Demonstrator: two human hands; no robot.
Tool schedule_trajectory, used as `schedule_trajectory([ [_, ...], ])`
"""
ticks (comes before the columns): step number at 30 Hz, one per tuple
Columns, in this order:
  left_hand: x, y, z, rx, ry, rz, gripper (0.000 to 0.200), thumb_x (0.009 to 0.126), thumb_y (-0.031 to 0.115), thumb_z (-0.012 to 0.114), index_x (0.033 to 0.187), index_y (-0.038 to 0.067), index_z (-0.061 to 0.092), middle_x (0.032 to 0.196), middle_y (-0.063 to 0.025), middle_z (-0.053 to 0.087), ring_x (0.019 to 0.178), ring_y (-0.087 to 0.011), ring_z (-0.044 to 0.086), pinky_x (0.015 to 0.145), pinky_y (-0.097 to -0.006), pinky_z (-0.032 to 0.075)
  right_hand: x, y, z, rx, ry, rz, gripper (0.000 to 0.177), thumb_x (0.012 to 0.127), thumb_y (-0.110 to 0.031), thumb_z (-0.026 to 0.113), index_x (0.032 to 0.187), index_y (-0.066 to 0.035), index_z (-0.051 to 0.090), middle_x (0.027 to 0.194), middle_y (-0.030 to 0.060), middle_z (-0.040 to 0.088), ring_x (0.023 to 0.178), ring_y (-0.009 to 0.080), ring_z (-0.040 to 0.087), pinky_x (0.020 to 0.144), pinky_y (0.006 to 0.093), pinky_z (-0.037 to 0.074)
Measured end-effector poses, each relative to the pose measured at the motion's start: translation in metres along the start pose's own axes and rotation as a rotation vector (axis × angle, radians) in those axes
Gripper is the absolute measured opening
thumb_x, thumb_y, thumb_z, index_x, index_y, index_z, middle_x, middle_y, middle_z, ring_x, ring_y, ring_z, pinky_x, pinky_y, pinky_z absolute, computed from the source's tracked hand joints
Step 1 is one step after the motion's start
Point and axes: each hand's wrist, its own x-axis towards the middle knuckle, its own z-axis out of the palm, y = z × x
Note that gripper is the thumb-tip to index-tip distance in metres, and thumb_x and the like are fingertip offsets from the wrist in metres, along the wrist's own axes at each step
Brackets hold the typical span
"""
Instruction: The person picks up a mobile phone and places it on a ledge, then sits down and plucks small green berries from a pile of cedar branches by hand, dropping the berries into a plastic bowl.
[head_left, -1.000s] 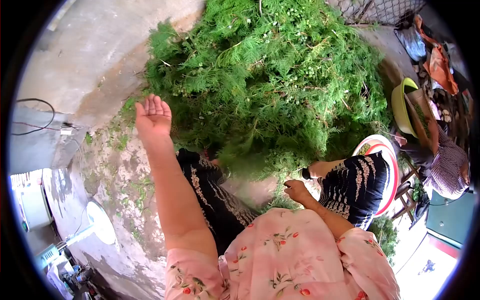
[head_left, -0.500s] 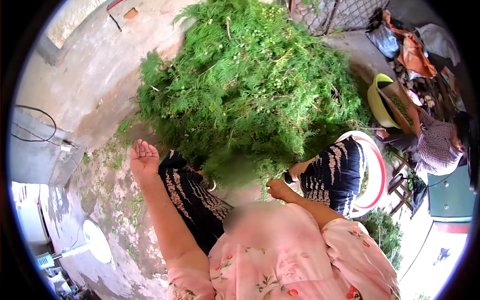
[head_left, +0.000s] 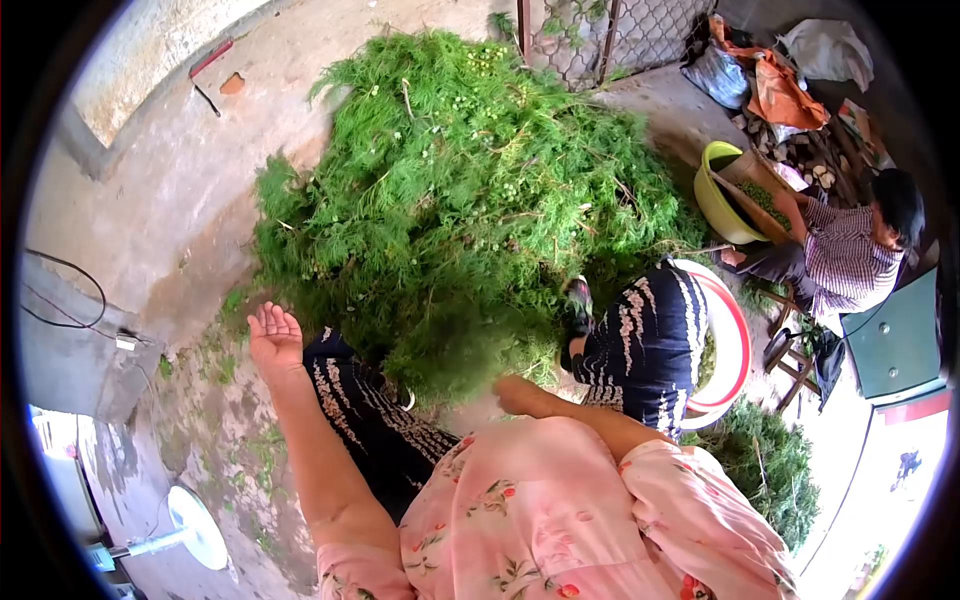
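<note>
Left hand (head_left: 275,337) palm up, released. Right hand (head_left: 514,394) blurred near branches (head_left: 470,190), outline unclear, can't tell grip. Tub (head_left: 738,345) partly hidden behind right leg (head_left: 645,340).

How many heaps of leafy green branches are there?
2: the large heap of feathery green branches at upper centre, and a smaller dark-green heap at lower right, just below the round red-and-white basin. Others may be hidden.
</note>
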Motion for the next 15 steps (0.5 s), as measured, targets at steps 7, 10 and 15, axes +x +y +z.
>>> schedule_trajectory([
  [7, 0.002, -0.009, 0.010, 0.014, 0.063, -0.001, 0.027, 0.086, 0.032, 0.057, 0.095, 0.007, 0.059, 0.089, -0.0008, 0.064, 0.081, -0.0147, 0.060, 0.073, -0.0328, 0.049, -0.004, 0.005, -0.017, -0.042, -0.041, 0.073, 0.019, 0.072, -0.012, 0.057, 0.086, -0.001, 0.064, 0.090, 0.0205, 0.061, 0.088, 0.0362, 0.059, 0.076, 0.0417, 0.047],
  [10, 0.000, -0.006, 0.004, 0.006, 0.029, -0.001, 0.027, 0.086, 0.032, 0.057, 0.095, 0.007, 0.059, 0.088, -0.0011, 0.064, 0.080, -0.0149, 0.060, 0.072, -0.0329, 0.049, -0.001, 0.004, -0.014, -0.011, -0.019, 0.076, 0.019, 0.072, -0.013, 0.058, 0.086, -0.001, 0.064, 0.090, 0.0206, 0.061, 0.088, 0.0364, 0.059, 0.077, 0.0416, 0.047],
  [15, -0.014, -0.002, 0.004, 0.003, 0.031, 0.045, 0.027, 0.087, 0.032, 0.055, 0.094, 0.006, 0.059, 0.087, -0.0020, 0.064, 0.078, -0.0154, 0.060, 0.070, -0.0331, 0.048, 0.001, 0.008, -0.008, -0.045, -0.032, -0.058, 0.021, 0.073, -0.014, 0.058, 0.089, -0.001, 0.063, 0.092, 0.0209, 0.061, 0.090, 0.0366, 0.058, 0.078, 0.0413, 0.046],
])
